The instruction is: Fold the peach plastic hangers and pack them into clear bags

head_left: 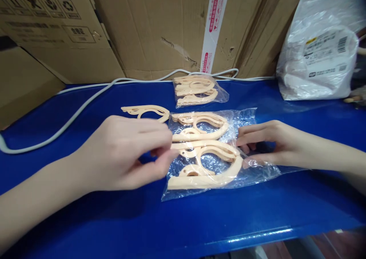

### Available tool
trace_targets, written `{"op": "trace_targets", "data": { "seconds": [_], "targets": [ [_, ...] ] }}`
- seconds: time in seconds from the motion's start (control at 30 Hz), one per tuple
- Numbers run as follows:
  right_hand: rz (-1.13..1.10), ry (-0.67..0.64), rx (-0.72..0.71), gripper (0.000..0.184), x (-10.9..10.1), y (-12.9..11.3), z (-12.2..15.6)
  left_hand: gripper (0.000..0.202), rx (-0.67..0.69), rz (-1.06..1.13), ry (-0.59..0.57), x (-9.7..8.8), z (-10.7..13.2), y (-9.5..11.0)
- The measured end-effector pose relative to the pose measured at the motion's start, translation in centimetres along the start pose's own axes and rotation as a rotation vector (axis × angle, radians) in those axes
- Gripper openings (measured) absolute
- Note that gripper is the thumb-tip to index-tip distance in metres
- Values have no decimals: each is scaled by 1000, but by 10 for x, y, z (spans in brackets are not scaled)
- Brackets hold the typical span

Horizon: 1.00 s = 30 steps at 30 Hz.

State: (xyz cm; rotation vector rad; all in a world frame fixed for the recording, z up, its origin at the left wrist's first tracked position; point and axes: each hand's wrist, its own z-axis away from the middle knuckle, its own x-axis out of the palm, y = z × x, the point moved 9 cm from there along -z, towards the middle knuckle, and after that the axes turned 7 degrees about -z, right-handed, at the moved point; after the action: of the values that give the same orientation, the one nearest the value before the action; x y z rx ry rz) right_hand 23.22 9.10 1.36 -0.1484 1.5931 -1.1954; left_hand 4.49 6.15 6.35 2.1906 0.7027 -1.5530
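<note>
1. We have the clear bag (261,171) lying flat on the counter (183,221) between both hands; if we pull its thin film from opposite sides, we might tear it on a hard tip
2. We could also let the cream pieces (197,182) slide or overlap, since they seem slick and the film looks loose
3. We see those pieces as smooth, curved, hanger-like arms, lying one below another under crinkled, shiny film
4. Our left hand (140,152) has its fingers curled nearly together at the bag's left edge; we cannot tell whether they grip it
5. Our right hand (263,144) has its fingers partly parted against the right end, any pinch being unclear
6. Just beyond the left hand we see a loose piece (145,108), which that hand could knock
7. Farther back we have a second filled bag (196,89), near the white cable (114,82)
</note>
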Motion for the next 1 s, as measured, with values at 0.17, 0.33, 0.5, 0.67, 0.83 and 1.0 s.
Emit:
{"op": "trace_targets", "data": {
  "seconds": [0.17, 0.33, 0.5, 0.67, 0.83, 1.0],
  "targets": [
    [-99, -6, -33, 23, -2, -3, -3, 36, 94, 26, -204, 16, 5, 13],
    [-146, -26, -1, 20, -1, -1, -4, 39, -108, 206, -470, 42, 8, 3],
    [-133, -5, -19, 18, -1, -2, -4, 31, -106, 294, -486, 44, 8, 7],
    [-131, 6, -30, 20, -2, -3, -5, 28, -76, 309, -478, 43, 8, 11],
    [-98, -7, -5, 22, 0, -1, -4, 29, -81, 288, -494, 44, 10, 9],
    [-168, 96, 90, 34, -7, 13, 0, 45, -111, 299, -516, 45, 10, 3]
  ]
}}
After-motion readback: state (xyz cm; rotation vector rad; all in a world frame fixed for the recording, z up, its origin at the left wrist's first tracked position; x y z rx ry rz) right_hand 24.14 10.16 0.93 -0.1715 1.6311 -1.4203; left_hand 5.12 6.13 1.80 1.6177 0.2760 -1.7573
